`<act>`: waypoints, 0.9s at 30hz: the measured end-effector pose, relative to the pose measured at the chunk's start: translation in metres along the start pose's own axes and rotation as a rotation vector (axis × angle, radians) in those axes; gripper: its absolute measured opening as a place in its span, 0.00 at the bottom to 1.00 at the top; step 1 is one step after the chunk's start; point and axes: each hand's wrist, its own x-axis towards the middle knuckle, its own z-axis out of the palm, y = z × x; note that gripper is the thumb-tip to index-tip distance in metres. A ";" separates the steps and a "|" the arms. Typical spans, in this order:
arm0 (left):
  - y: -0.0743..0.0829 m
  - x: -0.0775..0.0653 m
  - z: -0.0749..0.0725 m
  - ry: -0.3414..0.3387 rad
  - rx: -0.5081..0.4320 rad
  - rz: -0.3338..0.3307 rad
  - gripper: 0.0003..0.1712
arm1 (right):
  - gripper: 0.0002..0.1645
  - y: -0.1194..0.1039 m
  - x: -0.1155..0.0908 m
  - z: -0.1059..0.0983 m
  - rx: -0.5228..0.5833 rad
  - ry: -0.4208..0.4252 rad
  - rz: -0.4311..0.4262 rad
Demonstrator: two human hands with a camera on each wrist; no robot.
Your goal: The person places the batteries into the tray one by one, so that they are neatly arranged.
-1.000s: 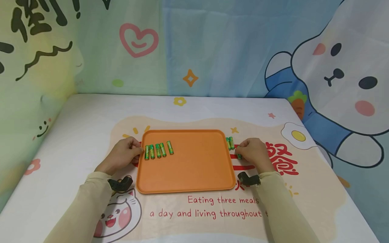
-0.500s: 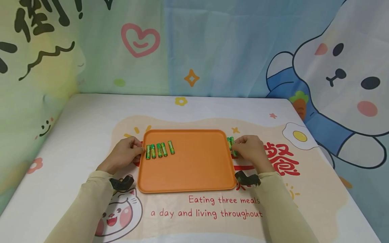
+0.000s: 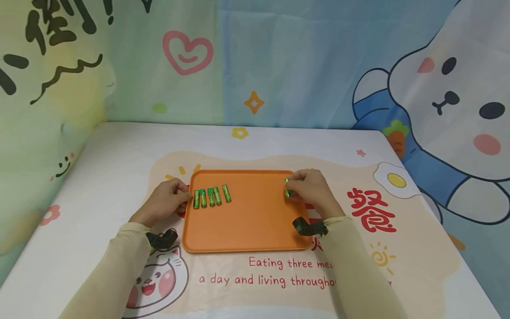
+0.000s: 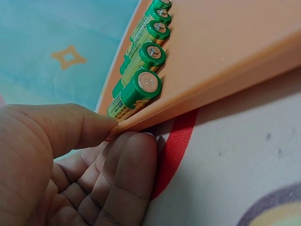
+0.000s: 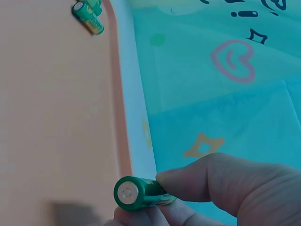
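Nearest, in front of the orange tray (image 3: 247,226), red words (image 3: 263,280) printed on the tablecloth (image 3: 79,266) read "Eating three" and, below, "a day and living", the rest partly hidden by the right sleeve (image 3: 358,261). A smiling cat print (image 3: 157,283) lies at the tray's near left corner. Beside the tray's left edge, the left hand (image 3: 163,201) pinches the rim, thumb on top and fingers beneath. Just inside that rim, five green batteries (image 3: 211,196) lie in a row, one slightly apart; their labels are too small to read. Over the tray's right end, the right hand (image 3: 312,191) pinches another battery (image 5: 138,194) between thumb and fingers, its flat end sticking out past the fingertips; whether it touches the tray, I cannot tell. Right of the tray stands a big red character (image 3: 372,210), 餐, with a fried egg print (image 3: 396,179) farther back. Behind the tray and table hangs a pastel backdrop (image 3: 295,53) with black lettering (image 3: 61,37) cut off at the top, a pink heart (image 3: 188,52) and a large white rabbit (image 3: 458,88).
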 end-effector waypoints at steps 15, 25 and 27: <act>0.002 0.000 0.000 0.001 -0.025 -0.003 0.10 | 0.15 -0.016 0.012 0.030 0.095 -0.109 -0.028; 0.004 0.000 0.000 0.001 -0.033 -0.015 0.09 | 0.16 -0.024 0.014 0.048 0.111 -0.147 -0.055; 0.003 0.000 0.000 0.004 -0.032 -0.018 0.09 | 0.16 -0.026 0.014 0.052 0.120 -0.160 -0.058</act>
